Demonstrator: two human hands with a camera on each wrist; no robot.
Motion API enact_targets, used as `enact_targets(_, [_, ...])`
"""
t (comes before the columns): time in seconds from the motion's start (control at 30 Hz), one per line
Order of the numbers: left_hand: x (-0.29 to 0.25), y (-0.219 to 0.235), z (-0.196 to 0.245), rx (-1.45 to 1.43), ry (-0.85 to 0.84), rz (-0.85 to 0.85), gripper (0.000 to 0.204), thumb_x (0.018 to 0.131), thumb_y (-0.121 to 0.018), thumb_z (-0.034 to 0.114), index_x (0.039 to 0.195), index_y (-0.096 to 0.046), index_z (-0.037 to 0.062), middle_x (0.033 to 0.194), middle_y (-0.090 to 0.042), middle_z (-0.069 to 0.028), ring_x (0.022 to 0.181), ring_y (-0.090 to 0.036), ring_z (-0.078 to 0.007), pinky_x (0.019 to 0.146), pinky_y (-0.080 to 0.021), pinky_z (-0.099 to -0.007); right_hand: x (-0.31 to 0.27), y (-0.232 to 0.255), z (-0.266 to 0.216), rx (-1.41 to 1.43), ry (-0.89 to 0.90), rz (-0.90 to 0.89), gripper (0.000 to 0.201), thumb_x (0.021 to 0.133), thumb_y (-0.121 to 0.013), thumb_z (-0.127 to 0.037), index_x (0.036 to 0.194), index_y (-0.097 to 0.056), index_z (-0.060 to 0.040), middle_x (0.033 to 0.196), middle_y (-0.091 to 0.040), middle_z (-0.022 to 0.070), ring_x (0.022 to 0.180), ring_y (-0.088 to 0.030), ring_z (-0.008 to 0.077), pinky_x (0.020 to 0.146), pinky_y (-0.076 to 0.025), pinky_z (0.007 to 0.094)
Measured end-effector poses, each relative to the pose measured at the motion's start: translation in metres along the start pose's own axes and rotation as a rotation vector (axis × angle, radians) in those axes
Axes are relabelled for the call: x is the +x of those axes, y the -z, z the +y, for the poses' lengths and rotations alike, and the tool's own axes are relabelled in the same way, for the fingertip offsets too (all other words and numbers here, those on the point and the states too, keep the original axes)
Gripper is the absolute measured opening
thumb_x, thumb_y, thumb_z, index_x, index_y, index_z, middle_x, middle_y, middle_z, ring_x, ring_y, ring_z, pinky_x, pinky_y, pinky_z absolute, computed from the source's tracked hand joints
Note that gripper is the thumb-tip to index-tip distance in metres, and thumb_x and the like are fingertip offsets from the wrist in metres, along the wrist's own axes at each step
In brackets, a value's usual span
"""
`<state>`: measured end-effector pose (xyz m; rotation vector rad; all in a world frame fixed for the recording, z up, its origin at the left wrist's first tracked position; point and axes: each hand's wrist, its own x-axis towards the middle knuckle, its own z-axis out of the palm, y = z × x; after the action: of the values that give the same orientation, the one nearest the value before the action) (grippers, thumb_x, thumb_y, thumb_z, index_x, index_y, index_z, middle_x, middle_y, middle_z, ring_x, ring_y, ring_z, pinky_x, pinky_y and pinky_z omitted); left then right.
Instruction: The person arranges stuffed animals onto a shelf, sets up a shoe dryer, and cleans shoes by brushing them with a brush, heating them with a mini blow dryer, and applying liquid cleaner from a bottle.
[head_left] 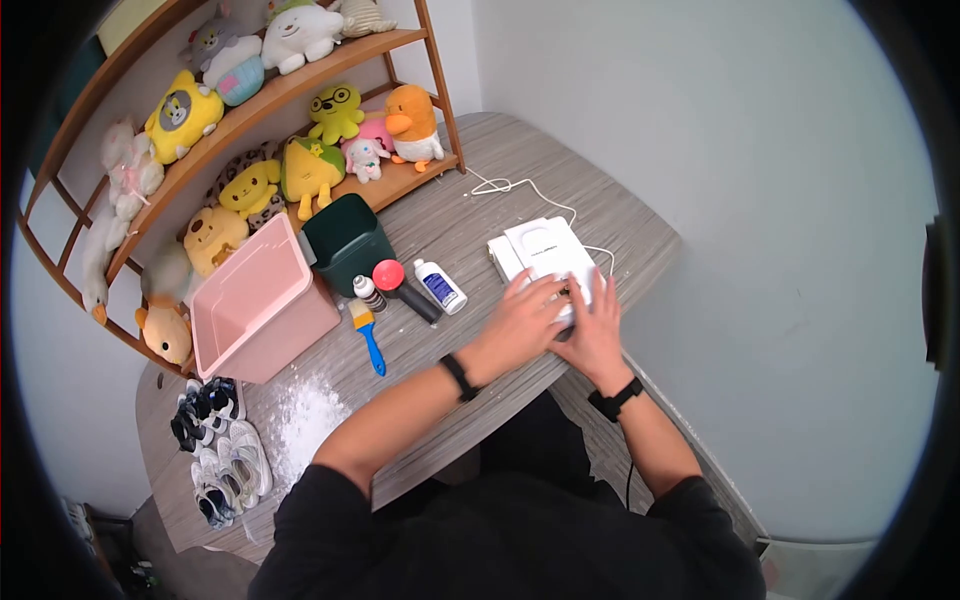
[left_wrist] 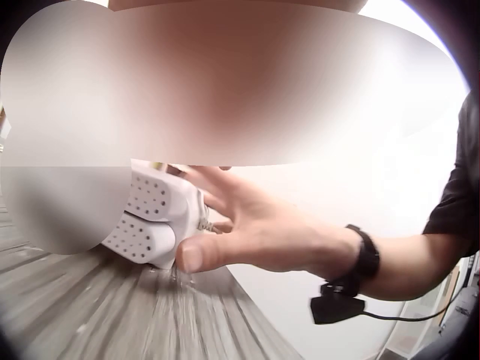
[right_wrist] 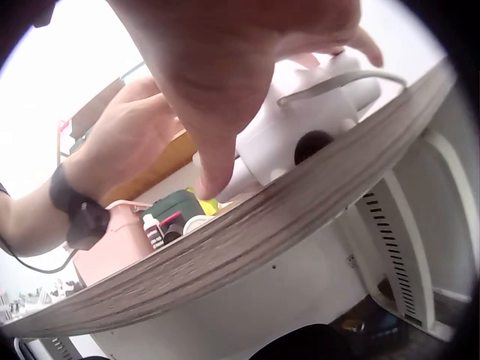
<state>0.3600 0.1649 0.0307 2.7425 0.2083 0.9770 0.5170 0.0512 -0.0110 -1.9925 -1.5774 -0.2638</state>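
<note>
On the table's near right part lies a white appliance [head_left: 545,250] with a cord; perforated white ends [left_wrist: 142,217] show in the left wrist view. My left hand [head_left: 520,325] holds its near left side, fingers reaching over the top. At its near right side, my right hand [head_left: 595,335] grips it, fingers over the top and thumb [left_wrist: 196,256] low by the perforated end. A grey cord [right_wrist: 341,84] runs along the body in the right wrist view, and a dark round opening [right_wrist: 312,145] shows underneath. Blur covers much of the left wrist view, hiding the left fingers.
Left of the hands stand a white bottle [head_left: 440,287], a black-handled brush with a red head [head_left: 390,275], a small can [head_left: 368,292], a blue-handled paintbrush [head_left: 367,338], a green bin [head_left: 350,245] and a pink bin [head_left: 265,300]. Shoes [head_left: 230,470] lie beside white powder [head_left: 305,420]; plush toys fill a shelf [head_left: 250,110].
</note>
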Motion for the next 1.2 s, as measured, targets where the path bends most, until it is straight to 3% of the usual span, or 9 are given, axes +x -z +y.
enact_targets(0.17, [-0.123,0.071,0.013,0.036,0.279,-0.078,0.038,0.089,-0.085,0.021,0.121,-0.073,0.0052,0.136,-0.068,-0.0154,0.131,-0.064,-0.0341,0.122,-0.041,-0.0558,0.061,-0.019,-0.009,-0.05,-0.052,-0.217,0.122,0.06,-0.102,-0.05,0.163,-0.043,-0.0195,0.168,-0.03,0.0314,0.155,-0.024,0.062,0.113,-0.039,0.0768])
enact_targets(0.43, [-0.25,0.147,0.088,0.16,0.619,-0.076,0.034,0.082,-0.089,0.018,0.111,-0.077,0.004,0.128,-0.071,-0.0154,0.12,-0.066,-0.0392,0.113,-0.049,-0.0529,0.191,-0.074,0.042,-0.117,-0.064,-0.435,0.114,0.075,-0.096,-0.051,0.166,-0.033,-0.0235,0.168,-0.028,0.0293,0.153,-0.026,0.063,0.11,-0.048,0.0717])
enact_targets(0.47, [-0.258,0.152,0.093,0.191,0.653,-0.058,0.033,0.082,-0.089,0.019,0.109,-0.077,0.003,0.127,-0.072,-0.0155,0.117,-0.067,-0.0395,0.11,-0.05,-0.0517,0.19,-0.074,0.04,-0.188,-0.048,-0.399,0.112,0.077,-0.095,-0.049,0.166,-0.033,-0.0213,0.163,-0.034,0.0296,0.149,-0.033,0.0625,0.113,-0.05,0.0653])
enact_targets(0.63, [-0.282,0.162,0.095,0.177,0.779,0.027,0.035,0.079,-0.09,0.014,0.109,-0.078,0.0028,0.125,-0.072,-0.0158,0.112,-0.067,-0.0381,0.1,-0.054,-0.0483,0.217,-0.064,0.037,-0.186,-0.03,-0.495,0.113,0.077,-0.096,-0.043,0.165,-0.031,-0.0172,0.158,-0.04,0.0306,0.141,-0.042,0.0602,0.114,-0.05,0.0605])
enact_targets(1.0, [-0.306,0.177,0.09,0.258,0.945,0.047,0.037,0.076,-0.09,0.012,0.109,-0.077,0.0025,0.125,-0.071,-0.0167,0.114,-0.067,-0.039,0.099,-0.054,-0.0478,0.358,-0.169,0.08,-0.191,-0.144,-0.42,0.116,0.076,-0.098,-0.038,0.167,-0.028,-0.0238,0.167,-0.033,0.0275,0.154,-0.025,0.0635,0.12,-0.043,0.0675])
enact_targets(1.07, [-0.31,0.177,0.095,0.26,0.998,0.055,0.036,0.076,-0.09,0.011,0.108,-0.077,0.0024,0.125,-0.071,-0.017,0.113,-0.067,-0.0392,0.099,-0.054,-0.0481,0.375,-0.191,0.084,-0.302,-0.145,-0.32,0.119,0.08,-0.094,-0.043,0.17,-0.022,-0.0134,0.157,-0.046,0.0319,0.153,-0.039,0.0499,0.125,-0.029,0.0652])
enact_targets(1.1, [-0.312,0.178,0.098,0.268,1.009,0.054,0.036,0.076,-0.09,0.011,0.108,-0.077,0.0021,0.125,-0.071,-0.0173,0.113,-0.066,-0.0393,0.099,-0.054,-0.0483,0.388,-0.2,0.088,-0.302,-0.141,-0.325,0.119,0.08,-0.094,-0.043,0.17,-0.022,-0.0134,0.157,-0.046,0.0319,0.153,-0.039,0.0499,0.125,-0.029,0.0652])
enact_targets(1.17, [-0.313,0.184,0.106,0.28,1.036,0.043,0.036,0.076,-0.09,0.011,0.108,-0.077,0.0019,0.126,-0.071,-0.0176,0.113,-0.066,-0.0394,0.099,-0.054,-0.0485,0.399,-0.211,0.082,-0.378,-0.156,-0.347,0.125,0.082,-0.094,-0.037,0.173,-0.012,-0.0111,0.158,-0.044,0.0338,0.155,-0.037,0.0491,0.121,-0.035,0.0672])
enact_targets(1.2, [-0.313,0.187,0.11,0.285,1.045,0.046,0.035,0.077,-0.09,0.011,0.108,-0.077,0.0015,0.126,-0.071,-0.0179,0.113,-0.066,-0.0398,0.099,-0.054,-0.0486,0.395,-0.215,0.078,-0.44,-0.191,-0.273,0.101,0.091,-0.084,-0.03,0.169,-0.025,-0.0045,0.15,-0.053,0.0332,0.148,-0.048,0.0476,0.108,-0.051,0.0652])
